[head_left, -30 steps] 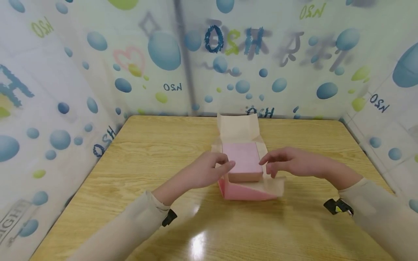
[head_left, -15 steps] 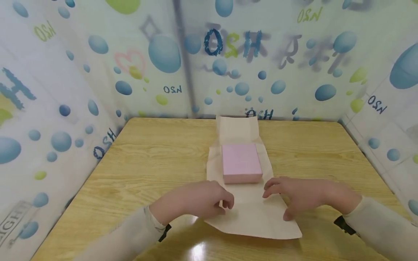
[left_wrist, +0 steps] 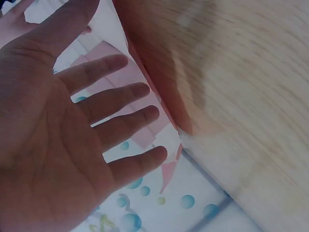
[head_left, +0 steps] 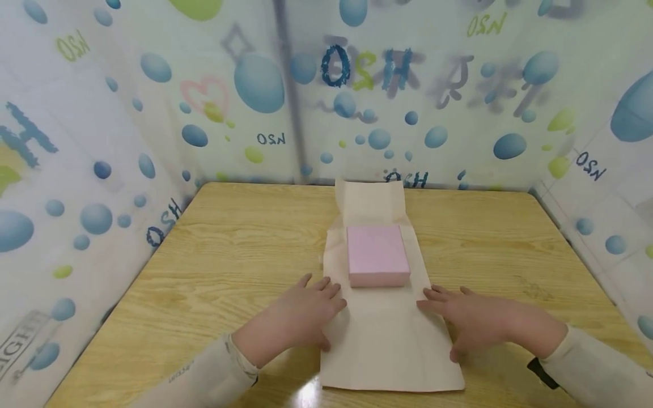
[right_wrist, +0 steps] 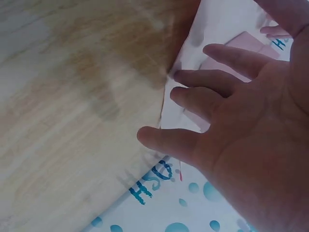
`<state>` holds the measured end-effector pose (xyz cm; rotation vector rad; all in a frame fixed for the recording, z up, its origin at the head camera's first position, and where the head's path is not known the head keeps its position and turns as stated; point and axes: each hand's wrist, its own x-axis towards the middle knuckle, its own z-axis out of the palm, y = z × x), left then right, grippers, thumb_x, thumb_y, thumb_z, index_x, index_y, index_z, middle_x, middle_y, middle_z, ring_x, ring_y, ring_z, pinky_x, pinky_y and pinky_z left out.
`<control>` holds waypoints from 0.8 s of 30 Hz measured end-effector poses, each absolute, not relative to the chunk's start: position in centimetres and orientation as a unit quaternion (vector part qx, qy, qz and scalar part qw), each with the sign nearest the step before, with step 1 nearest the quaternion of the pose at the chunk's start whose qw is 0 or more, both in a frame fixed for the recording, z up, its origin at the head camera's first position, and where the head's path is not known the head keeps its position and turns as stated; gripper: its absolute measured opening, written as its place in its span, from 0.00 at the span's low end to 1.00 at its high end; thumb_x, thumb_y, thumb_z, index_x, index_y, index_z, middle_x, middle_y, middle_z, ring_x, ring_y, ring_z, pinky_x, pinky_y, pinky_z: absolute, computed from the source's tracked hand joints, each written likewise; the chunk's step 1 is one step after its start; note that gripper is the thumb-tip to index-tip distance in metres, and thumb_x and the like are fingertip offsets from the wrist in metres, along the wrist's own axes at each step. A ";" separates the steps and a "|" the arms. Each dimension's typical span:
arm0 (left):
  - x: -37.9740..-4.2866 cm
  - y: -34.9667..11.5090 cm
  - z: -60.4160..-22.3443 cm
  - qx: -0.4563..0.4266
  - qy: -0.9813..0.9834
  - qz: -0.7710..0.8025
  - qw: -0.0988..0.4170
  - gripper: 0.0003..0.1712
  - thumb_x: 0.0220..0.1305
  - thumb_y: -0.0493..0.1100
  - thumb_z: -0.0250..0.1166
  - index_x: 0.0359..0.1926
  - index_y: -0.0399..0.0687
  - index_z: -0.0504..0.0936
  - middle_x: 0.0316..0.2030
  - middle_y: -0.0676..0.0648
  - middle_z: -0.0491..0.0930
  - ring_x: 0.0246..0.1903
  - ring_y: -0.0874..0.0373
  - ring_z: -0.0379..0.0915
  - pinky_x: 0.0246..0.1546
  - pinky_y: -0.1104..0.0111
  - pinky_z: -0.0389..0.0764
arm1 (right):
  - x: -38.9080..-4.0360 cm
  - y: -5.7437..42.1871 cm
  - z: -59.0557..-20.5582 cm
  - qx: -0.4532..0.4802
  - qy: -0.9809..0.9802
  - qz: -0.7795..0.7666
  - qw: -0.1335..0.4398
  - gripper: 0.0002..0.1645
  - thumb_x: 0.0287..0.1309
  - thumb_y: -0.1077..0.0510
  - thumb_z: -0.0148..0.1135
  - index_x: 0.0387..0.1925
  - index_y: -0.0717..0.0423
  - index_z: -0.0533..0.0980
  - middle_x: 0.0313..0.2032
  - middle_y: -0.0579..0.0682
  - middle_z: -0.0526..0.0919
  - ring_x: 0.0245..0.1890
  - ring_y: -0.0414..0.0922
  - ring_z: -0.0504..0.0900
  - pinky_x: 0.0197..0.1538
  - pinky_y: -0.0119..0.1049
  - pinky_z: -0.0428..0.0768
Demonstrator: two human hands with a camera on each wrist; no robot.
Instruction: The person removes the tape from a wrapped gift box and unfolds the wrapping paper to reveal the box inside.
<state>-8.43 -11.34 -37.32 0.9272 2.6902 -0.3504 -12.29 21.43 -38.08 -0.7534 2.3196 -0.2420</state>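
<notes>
A pink box (head_left: 378, 252) sits on a long sheet of cream wrapping paper (head_left: 385, 345) unfolded toward the table's front edge. At the paper's left edge my left hand (head_left: 296, 314) is spread, its thumb and fingertips over the margin. My right hand (head_left: 484, 317) lies across the right edge, fingers extended. In the left wrist view the fingers (left_wrist: 120, 96) are straight and apart, with the box behind them. The right wrist view has the fingers (right_wrist: 203, 79) spread beside the sheet. Neither hand holds anything.
The wooden table (head_left: 245, 238) extends to both sides of the paper. At the far end the paper's back flap (head_left: 374, 201) stands up near the patterned curtain (head_left: 433, 85). Curtain walls also enclose the left and right sides.
The paper's front flap has unfolded from beside the box down toward me and now lies flatter. Both hands came nearer, then moved apart to the paper's edges, fingers straightening.
</notes>
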 end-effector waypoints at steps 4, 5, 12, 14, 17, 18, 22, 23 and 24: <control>-8.4 -11.5 -37.7 0.305 0.935 -0.121 0.135 0.51 0.51 0.69 0.80 0.73 0.55 0.76 0.78 0.44 0.70 0.76 0.44 0.69 0.73 0.41 0.73 | -11.9 21.5 -38.4 -0.281 0.891 -0.099 0.344 0.61 0.48 0.51 0.86 0.80 0.57 0.64 0.83 0.65 0.54 0.81 0.65 0.62 0.76 0.76 0.57; -8.3 -11.5 -37.7 0.306 0.934 -0.125 0.133 0.51 0.51 0.69 0.80 0.73 0.55 0.76 0.78 0.44 0.70 0.76 0.44 0.69 0.73 0.41 0.73 | -11.9 21.5 -38.4 -0.278 0.891 -0.099 0.344 0.61 0.48 0.51 0.86 0.80 0.57 0.64 0.84 0.64 0.54 0.80 0.64 0.63 0.76 0.75 0.59; -8.5 -11.5 -38.3 0.305 0.933 -0.118 0.149 0.51 0.53 0.69 0.80 0.74 0.57 0.75 0.79 0.44 0.68 0.76 0.44 0.70 0.73 0.41 0.74 | -11.7 21.7 -38.3 -0.280 0.891 -0.095 0.346 0.59 0.49 0.51 0.85 0.79 0.57 0.65 0.84 0.63 0.53 0.78 0.68 0.66 0.76 0.73 0.62; -8.7 -11.5 -38.2 0.302 0.934 -0.109 0.158 0.49 0.56 0.69 0.78 0.75 0.57 0.75 0.79 0.44 0.67 0.76 0.44 0.69 0.73 0.41 0.73 | -11.8 21.8 -38.2 -0.284 0.890 -0.098 0.343 0.56 0.53 0.50 0.83 0.79 0.56 0.65 0.84 0.64 0.54 0.78 0.66 0.66 0.76 0.70 0.64; -9.5 -11.7 -37.9 0.289 0.938 -0.083 0.170 0.46 0.63 0.70 0.72 0.76 0.57 0.74 0.80 0.45 0.66 0.78 0.45 0.66 0.76 0.41 0.69 | -12.4 21.9 -37.4 -0.289 0.891 -0.104 0.334 0.51 0.62 0.45 0.76 0.80 0.55 0.65 0.84 0.63 0.54 0.79 0.64 0.65 0.75 0.66 0.69; -9.9 -11.9 -37.7 0.285 0.940 -0.076 0.169 0.44 0.66 0.70 0.70 0.76 0.56 0.74 0.80 0.45 0.67 0.78 0.45 0.65 0.76 0.41 0.68 | -12.6 21.9 -37.1 -0.290 0.892 -0.107 0.330 0.49 0.65 0.43 0.73 0.80 0.55 0.64 0.84 0.64 0.54 0.80 0.64 0.65 0.75 0.65 0.70; -11.9 -12.6 -36.6 0.271 0.952 -0.037 0.139 0.38 0.75 0.68 0.61 0.75 0.54 0.74 0.79 0.43 0.68 0.79 0.43 0.64 0.77 0.38 0.65 | -14.0 21.7 -35.3 -0.290 0.902 -0.121 0.297 0.48 0.72 0.37 0.64 0.81 0.56 0.61 0.84 0.67 0.52 0.79 0.67 0.65 0.74 0.66 0.70; -12.5 -12.8 -36.3 0.265 0.955 -0.026 0.130 0.37 0.76 0.68 0.59 0.75 0.54 0.74 0.79 0.42 0.67 0.80 0.41 0.62 0.77 0.36 0.64 | -14.4 21.6 -34.9 -0.288 0.905 -0.122 0.287 0.48 0.73 0.36 0.63 0.82 0.57 0.61 0.83 0.68 0.51 0.78 0.68 0.65 0.74 0.67 0.70; -13.1 -13.0 -35.9 0.258 0.959 -0.017 0.117 0.37 0.77 0.68 0.57 0.75 0.54 0.73 0.80 0.41 0.65 0.80 0.40 0.60 0.78 0.35 0.62 | -14.9 21.5 -34.5 -0.287 0.909 -0.123 0.277 0.48 0.74 0.36 0.62 0.82 0.57 0.60 0.83 0.69 0.51 0.78 0.70 0.64 0.73 0.68 0.70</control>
